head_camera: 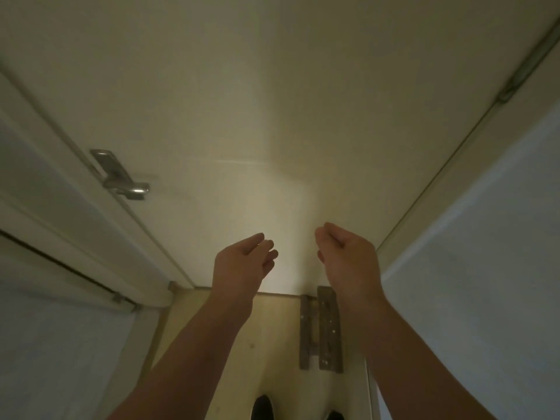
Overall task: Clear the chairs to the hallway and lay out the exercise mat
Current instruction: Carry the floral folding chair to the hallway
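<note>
No chair and no exercise mat shows in the head view. I face a plain cream door (272,116) at close range. My left hand (242,262) and my right hand (348,256) are raised side by side in front of its lower part. Both hang with fingers loosely curled, and neither holds anything or touches the door.
A metal lever handle (127,183) sits on the door's left side. White walls close in on the left (45,344) and right (485,253). Some wooden pieces (324,328) lie on the pale floor (272,344) by the right wall. My dark shoes (262,407) show at the bottom.
</note>
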`<move>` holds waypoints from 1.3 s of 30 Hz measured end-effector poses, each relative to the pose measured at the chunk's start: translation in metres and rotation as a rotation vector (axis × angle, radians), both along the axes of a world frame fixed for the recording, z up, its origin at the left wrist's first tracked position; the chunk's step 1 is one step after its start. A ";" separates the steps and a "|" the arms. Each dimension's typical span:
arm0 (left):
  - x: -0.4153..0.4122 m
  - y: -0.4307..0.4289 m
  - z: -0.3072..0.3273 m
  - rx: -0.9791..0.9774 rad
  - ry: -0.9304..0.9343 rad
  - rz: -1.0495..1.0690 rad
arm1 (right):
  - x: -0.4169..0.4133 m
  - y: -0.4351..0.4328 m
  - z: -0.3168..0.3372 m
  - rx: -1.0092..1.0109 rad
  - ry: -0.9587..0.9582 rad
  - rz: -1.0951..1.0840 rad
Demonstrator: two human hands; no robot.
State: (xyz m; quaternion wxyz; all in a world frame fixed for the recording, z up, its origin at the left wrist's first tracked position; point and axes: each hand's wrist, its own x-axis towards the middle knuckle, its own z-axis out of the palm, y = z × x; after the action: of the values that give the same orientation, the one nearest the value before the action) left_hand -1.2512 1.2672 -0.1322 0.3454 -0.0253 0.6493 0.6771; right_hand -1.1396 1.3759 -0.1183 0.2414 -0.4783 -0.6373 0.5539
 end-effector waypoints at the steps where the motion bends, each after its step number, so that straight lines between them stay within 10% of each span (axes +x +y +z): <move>1: -0.005 -0.011 0.024 0.034 0.024 0.030 | -0.008 -0.010 0.024 0.018 0.035 0.030; 13: -0.039 -0.102 0.187 0.209 0.363 0.285 | -0.075 -0.070 0.167 0.222 0.272 0.337; 39: 0.264 -0.414 0.195 -0.206 0.565 1.634 | 0.020 -0.415 0.174 0.005 0.449 1.720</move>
State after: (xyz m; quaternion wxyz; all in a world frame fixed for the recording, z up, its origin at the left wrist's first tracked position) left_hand -0.9877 0.8535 0.0631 -0.4269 -0.3455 0.5471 0.6318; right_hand -1.1193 0.9606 0.0557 -0.1377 0.2864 -0.7149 0.6228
